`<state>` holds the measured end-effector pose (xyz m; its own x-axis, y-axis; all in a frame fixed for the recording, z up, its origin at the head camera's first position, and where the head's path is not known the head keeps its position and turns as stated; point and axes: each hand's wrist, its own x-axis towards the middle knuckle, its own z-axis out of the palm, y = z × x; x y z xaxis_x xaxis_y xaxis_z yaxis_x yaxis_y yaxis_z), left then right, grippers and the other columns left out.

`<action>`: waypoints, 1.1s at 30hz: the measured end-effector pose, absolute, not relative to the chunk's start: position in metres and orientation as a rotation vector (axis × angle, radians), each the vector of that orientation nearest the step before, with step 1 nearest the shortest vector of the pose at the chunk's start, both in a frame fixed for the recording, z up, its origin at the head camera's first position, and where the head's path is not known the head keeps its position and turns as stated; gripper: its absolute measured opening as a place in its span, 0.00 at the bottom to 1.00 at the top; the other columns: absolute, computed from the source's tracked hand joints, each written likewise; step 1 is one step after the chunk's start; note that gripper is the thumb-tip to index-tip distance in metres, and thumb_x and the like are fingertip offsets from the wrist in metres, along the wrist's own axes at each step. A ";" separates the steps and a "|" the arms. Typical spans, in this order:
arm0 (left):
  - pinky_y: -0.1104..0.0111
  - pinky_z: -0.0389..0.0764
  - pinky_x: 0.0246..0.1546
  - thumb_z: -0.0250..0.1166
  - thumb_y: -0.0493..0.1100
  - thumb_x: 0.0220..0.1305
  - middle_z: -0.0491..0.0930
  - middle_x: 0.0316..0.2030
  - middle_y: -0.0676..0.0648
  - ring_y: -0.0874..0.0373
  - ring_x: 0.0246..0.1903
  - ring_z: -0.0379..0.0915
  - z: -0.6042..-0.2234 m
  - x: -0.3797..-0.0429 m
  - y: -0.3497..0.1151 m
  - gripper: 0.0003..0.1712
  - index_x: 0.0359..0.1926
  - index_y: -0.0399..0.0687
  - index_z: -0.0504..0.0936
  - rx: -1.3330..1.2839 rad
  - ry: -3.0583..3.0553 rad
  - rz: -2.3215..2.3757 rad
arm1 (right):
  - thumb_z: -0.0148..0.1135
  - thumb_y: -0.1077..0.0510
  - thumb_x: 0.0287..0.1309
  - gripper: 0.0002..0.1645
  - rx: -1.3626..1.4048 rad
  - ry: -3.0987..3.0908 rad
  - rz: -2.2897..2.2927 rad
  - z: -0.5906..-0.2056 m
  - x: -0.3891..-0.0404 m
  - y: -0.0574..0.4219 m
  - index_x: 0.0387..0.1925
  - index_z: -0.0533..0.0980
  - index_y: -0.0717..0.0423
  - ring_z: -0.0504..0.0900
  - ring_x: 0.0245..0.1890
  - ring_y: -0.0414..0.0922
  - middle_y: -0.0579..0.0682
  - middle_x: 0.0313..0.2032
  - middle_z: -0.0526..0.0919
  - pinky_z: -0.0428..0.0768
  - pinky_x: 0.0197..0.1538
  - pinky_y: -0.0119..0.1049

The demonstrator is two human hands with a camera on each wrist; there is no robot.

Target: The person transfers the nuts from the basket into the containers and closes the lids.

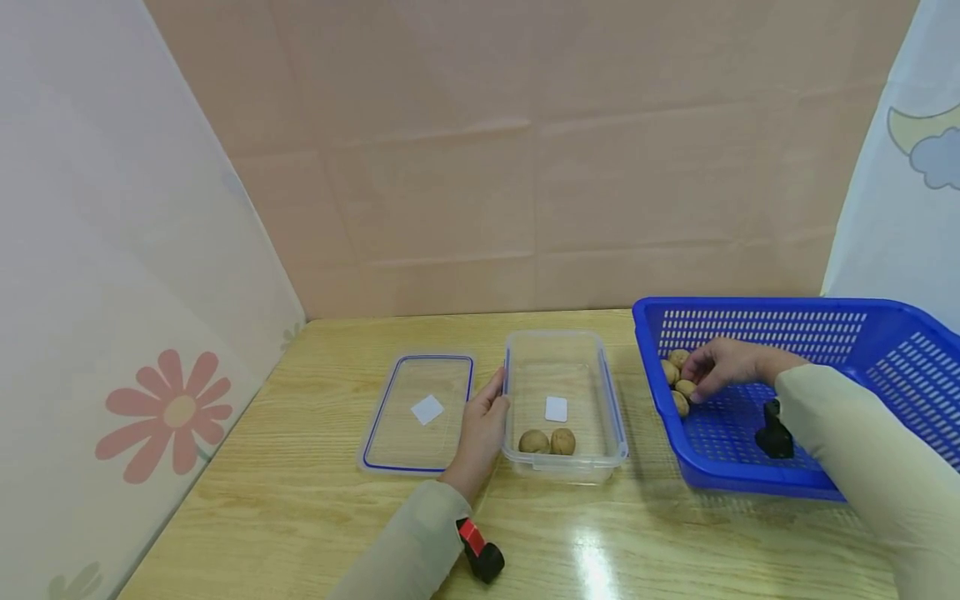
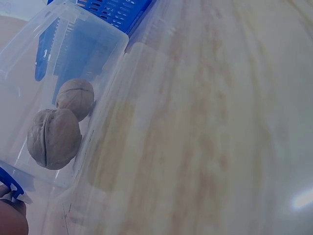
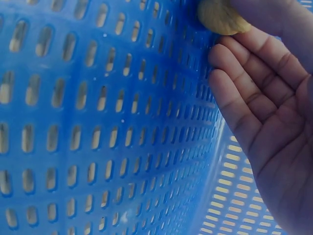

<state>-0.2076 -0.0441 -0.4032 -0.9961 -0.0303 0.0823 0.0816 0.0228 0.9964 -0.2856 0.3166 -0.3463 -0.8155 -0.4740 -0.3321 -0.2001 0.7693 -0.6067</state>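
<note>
Walnut (image 3: 222, 18) pinched by down-turned right hand (image 1: 723, 365), left hand (image 1: 478, 427) against box (image 1: 617, 408), its grip unclear

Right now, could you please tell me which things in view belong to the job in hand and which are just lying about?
Seemingly in the job:
round tan walnuts, one touching the right hand
blue perforated plastic basket, holding several
clear rectangular plastic container, two walnuts inside, left hand at its side

Apparently lying about:
clear blue-edged plastic lid, flat on the yellowish wooden table
</note>
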 end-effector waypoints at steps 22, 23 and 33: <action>0.58 0.54 0.67 0.47 0.32 0.64 0.58 0.67 0.44 0.49 0.68 0.50 -0.397 -0.207 -0.045 0.27 0.65 0.40 0.63 -0.049 -2.205 -2.162 | 0.69 0.57 0.45 0.21 -0.447 2.589 -0.897 -0.334 -0.283 0.324 0.40 0.77 0.68 0.78 0.34 0.42 0.50 0.34 0.82 0.80 0.38 0.33; 0.58 0.54 0.67 0.47 0.32 0.64 0.58 0.67 0.44 0.49 0.68 0.50 -0.395 -0.206 -0.046 0.27 0.65 0.40 0.63 -0.046 -2.206 -2.163 | 0.68 0.57 0.45 0.22 -0.435 2.597 -0.911 -0.333 -0.283 0.325 0.41 0.77 0.68 0.78 0.35 0.41 0.50 0.34 0.82 0.80 0.38 0.33; 0.60 0.54 0.67 0.47 0.34 0.63 0.59 0.67 0.46 0.51 0.68 0.51 -0.402 -0.209 -0.043 0.28 0.65 0.44 0.64 -0.054 -2.195 -2.141 | 0.66 0.56 0.50 0.24 -0.389 2.662 -1.044 -0.319 -0.281 0.331 0.46 0.74 0.69 0.78 0.36 0.34 0.50 0.38 0.82 0.79 0.41 0.31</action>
<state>-0.2092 -0.0434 -0.4020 -0.9966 -0.0266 0.0778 0.0771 0.0259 0.9967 -0.2812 0.3311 -0.3194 -0.9317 -0.3361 -0.1375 -0.1529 0.7066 -0.6909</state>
